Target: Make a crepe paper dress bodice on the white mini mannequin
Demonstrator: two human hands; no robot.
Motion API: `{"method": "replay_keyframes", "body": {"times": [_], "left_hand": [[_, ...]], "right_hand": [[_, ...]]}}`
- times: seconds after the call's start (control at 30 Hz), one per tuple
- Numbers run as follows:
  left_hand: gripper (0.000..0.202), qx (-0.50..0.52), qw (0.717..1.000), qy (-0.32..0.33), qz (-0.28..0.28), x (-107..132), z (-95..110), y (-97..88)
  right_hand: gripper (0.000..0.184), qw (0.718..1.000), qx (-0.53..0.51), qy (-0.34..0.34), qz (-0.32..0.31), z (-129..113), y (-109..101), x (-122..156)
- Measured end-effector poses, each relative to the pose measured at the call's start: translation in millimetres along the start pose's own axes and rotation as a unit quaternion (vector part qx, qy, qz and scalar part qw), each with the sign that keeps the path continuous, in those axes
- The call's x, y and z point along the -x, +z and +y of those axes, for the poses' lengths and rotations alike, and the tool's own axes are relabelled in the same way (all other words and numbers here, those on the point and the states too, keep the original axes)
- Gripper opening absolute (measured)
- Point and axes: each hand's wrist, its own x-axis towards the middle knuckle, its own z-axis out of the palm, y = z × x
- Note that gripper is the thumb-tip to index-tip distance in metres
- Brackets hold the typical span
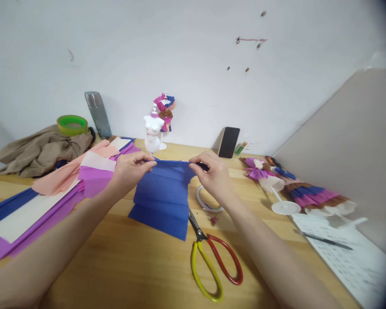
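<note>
Both hands hold up a sheet of blue crepe paper (164, 193) by its folded top edge. My left hand (131, 168) pinches the left corner between thumb and fingers. At the right corner my right hand (212, 171) pinches the same edge. Crosswise creases run over the sheet, and its lower end reaches down toward the wooden table. Just right of that end lie scissors (201, 240) with one yellow and one red handle. A roll of white tape (209, 206) lies beneath my right hand, partly hidden by it.
Pink, purple, white and blue paper strips (61, 184) lie at left. Behind my hands stand a small white mannequin (153, 128) and a decorated one (165, 113). A phone (229, 142) leans on the wall. Paper-dressed mannequins (318, 195) lie at right by a pen (328, 241).
</note>
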Motion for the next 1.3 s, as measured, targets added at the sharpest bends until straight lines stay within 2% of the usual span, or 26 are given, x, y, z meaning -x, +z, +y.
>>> {"method": "replay_keyframes", "body": {"times": [0.2, 0.3, 0.37, 0.43, 0.5, 0.53, 0.6, 0.67, 0.73, 0.8, 0.93, 1.1, 1.23, 1.3], "left_hand": [[0.015, 0.101, 0.988, -0.115, 0.013, -2, 11, 4.2], [0.021, 0.116, 0.983, -0.141, -0.009, -5, 7, 0.5], [0.022, 0.092, 0.985, -0.141, -0.043, -8, 1, -5.2], [0.020, 0.015, 0.992, -0.103, -0.075, -12, -3, -12.7], [0.017, -0.109, 0.992, -0.003, -0.065, -12, 0, -19.7], [0.014, -0.176, 0.981, 0.067, -0.049, -11, 5, -21.8], [0.014, -0.285, 0.934, 0.212, -0.037, -4, 18, -21.6], [0.021, -0.336, 0.878, 0.324, -0.107, 8, 31, -14.3], [0.025, -0.355, 0.834, 0.384, -0.178, 21, 35, -1.6], [0.026, -0.389, 0.810, 0.390, -0.203, 32, 29, 11.9], [0.029, -0.441, 0.778, 0.406, -0.187, 39, 8, 26.1], [0.024, -0.449, 0.760, 0.440, -0.165, 36, 8, 23.5], [0.032, -0.470, 0.732, 0.457, -0.184, 36, 14, 21.6], [0.032, -0.466, 0.744, 0.434, -0.202, 35, 13, 19.8]], "right_hand": [[0.007, 0.994, -0.067, 0.084, -0.016, 4, 2, -2], [0.010, 0.986, -0.101, 0.128, -0.038, 6, 4, -2], [0.012, 0.980, -0.125, 0.145, -0.057, 7, 5, -2], [0.013, 0.975, -0.143, 0.151, -0.081, 6, 5, -2], [0.014, 0.973, -0.144, 0.150, -0.101, 3, 4, -1], [0.015, 0.974, -0.138, 0.147, -0.108, 0, 5, -1], [0.016, 0.977, -0.118, 0.133, -0.115, -6, 5, 1], [0.016, 0.982, -0.100, 0.111, -0.117, -15, 6, 3], [0.016, 0.984, -0.090, 0.089, -0.121, -23, 8, 6], [0.018, 0.985, -0.085, 0.075, -0.129, -30, 10, 8], [0.019, 0.985, -0.080, 0.069, -0.135, -34, 11, 9], [0.016, 0.979, -0.112, 0.102, -0.133, -29, 10, 8], [0.017, 0.980, -0.110, 0.103, -0.133, -28, 12, 8], [0.018, 0.979, -0.110, 0.106, -0.135, -28, 13, 8]]}}
